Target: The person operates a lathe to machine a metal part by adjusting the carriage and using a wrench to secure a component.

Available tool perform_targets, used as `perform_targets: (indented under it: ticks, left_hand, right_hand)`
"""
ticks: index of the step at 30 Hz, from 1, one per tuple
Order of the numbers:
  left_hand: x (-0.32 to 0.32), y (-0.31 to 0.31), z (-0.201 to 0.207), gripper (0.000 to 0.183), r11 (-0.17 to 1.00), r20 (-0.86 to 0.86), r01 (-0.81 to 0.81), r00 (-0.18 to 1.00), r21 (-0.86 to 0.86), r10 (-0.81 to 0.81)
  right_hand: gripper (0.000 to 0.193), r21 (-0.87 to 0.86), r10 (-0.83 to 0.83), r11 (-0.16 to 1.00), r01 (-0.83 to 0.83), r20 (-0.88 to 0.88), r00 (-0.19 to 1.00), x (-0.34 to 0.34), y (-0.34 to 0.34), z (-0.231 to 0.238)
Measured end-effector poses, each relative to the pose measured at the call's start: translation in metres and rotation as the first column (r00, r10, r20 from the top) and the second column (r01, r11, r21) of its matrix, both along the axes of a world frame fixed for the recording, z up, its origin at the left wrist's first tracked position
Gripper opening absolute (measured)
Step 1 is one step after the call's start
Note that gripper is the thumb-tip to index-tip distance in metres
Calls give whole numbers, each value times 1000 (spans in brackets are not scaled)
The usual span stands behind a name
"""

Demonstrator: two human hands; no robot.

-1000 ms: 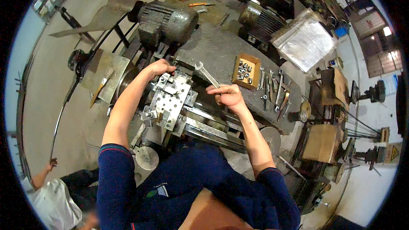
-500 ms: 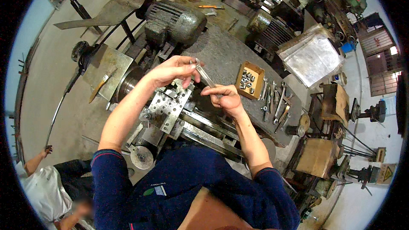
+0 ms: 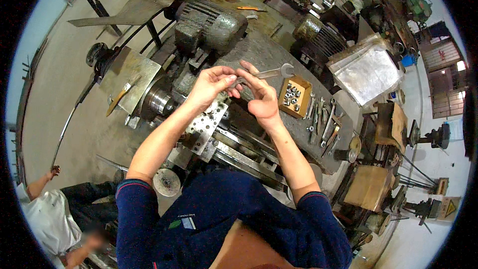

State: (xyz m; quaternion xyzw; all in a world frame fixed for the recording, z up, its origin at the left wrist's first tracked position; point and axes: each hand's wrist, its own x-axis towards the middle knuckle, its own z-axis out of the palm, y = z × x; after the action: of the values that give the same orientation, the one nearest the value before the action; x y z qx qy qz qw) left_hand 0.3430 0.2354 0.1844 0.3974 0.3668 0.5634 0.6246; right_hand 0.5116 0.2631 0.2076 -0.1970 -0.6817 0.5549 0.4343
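A silver wrench (image 3: 271, 73) is held above the lathe, its open jaw sticking out to the right past my right hand. My left hand (image 3: 211, 87) is closed, with thumb and fingertips pinched at the wrench's left end, which the fingers partly hide. Bent fingers of my right hand (image 3: 261, 97) wrap the shank, the forefinger pointing up and away. Below both hands lies a steel block with several holes (image 3: 201, 132) on the lathe carriage. The lathe's round chuck (image 3: 160, 100) is to the left of it.
A small cardboard box (image 3: 295, 100) of metal parts stands right of my hands. Beside it several wrenches and hand tools (image 3: 323, 124) lie on the dark bench. A greasy motor (image 3: 209, 25) is at the far side. At lower left a person in white (image 3: 47, 214) is near.
The wrench has swung round, so its open jaw now points right. My left hand has closed on its left end, and my right hand has moved up and turned. The view has shifted slightly.
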Motion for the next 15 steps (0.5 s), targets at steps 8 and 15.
perform_targets:
  ticks: [8, 15]
  left_hand:
    - [-72, 25, -55, 28, 981, -880, -194, 464, 17, 107]
    - [-79, 48, -99, 34, 960, -825, -18, 516, -280, -231]
  right_hand:
    - [58, 218, 26, 957, -191, 592, 806, 21, 11, -16]
    - [37, 108, 22, 967, -230, 867, 498, 1, 35, -78]
